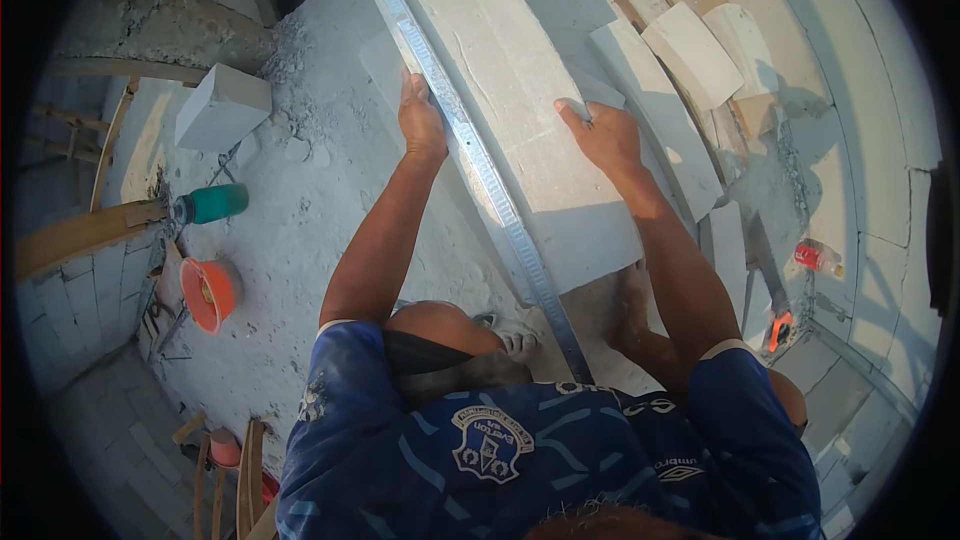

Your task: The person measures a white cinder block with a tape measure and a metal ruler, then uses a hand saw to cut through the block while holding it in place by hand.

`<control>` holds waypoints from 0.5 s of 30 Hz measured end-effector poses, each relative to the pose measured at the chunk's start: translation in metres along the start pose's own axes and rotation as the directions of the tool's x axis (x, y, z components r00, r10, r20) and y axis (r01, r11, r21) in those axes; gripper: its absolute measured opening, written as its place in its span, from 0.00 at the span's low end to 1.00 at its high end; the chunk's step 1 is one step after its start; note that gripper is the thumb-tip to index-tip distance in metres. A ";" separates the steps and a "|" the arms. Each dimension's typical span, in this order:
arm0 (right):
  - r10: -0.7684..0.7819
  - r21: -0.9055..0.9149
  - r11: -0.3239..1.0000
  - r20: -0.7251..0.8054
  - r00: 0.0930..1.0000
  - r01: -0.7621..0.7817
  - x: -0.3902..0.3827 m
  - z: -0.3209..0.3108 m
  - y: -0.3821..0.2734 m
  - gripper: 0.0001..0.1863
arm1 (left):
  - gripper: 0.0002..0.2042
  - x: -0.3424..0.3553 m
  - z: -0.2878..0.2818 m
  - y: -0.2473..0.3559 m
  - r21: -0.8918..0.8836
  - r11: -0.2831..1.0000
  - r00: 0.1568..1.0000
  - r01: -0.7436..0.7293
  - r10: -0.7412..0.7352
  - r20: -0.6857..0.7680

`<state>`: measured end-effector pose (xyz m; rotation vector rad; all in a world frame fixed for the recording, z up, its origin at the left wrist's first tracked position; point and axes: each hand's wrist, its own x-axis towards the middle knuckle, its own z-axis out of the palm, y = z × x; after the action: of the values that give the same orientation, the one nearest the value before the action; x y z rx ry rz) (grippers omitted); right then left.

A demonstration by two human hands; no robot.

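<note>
Holding a long pale block (515,90) mid-floor, the right hand (607,140) grasps its right long edge, thumb on top, other fingers down the side, probably so it can't slide. Left hand (424,125) sits against the left side of a metal strip (462,120), which runs along the block's left long edge, likely to keep the two lined up; can't tell if it clasps strip, block or both. Orange bucket (190,290) and green bottle (218,203) sit toward the left edge of the dusty floor (300,240), presumably clear of the arms. Hidden: left thumb, most right fingers, whatever supports the block. Top of view cuts off strip and block; orange-handled tool (779,331) near the floor's right edge, kind unclear
</note>
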<state>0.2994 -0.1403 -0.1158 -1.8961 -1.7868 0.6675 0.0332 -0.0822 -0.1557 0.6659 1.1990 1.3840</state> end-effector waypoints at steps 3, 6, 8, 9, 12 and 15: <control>0.082 -0.040 0.996 0.055 0.995 -0.080 0.000 0.002 0.002 0.34 | 0.25 0.023 -0.005 0.005 0.110 0.994 0.989 -0.013 0.029 -0.144; 0.048 -0.075 0.996 0.068 0.997 -0.043 -0.001 0.003 -0.001 0.33 | 0.26 0.075 -0.019 0.034 0.452 0.881 0.950 -0.140 0.248 -0.190; -0.038 -0.263 0.965 -0.106 0.994 0.009 -0.005 0.001 -0.008 0.32 | 0.25 0.115 -0.023 0.061 0.595 0.772 0.907 -0.224 0.388 -0.162; -0.054 -0.277 0.961 -0.133 0.990 0.015 -0.010 -0.001 -0.013 0.32 | 0.24 0.130 -0.023 0.072 0.644 0.730 0.889 -0.230 0.427 -0.167; -0.113 -0.212 0.974 -0.176 0.978 0.075 -0.044 -0.022 -0.030 0.30 | 0.26 0.154 -0.010 0.112 0.750 0.660 0.962 -0.041 0.228 -0.148; 0.117 -0.117 0.987 0.063 0.991 -0.110 -0.126 -0.047 -0.044 0.29 | 0.23 0.145 0.024 0.129 0.923 0.333 0.974 0.193 0.052 -0.222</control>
<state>0.2884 -0.2627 -0.0468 -2.0869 -1.8045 0.6933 -0.0238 0.0811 -0.0651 1.2649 2.2245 0.5083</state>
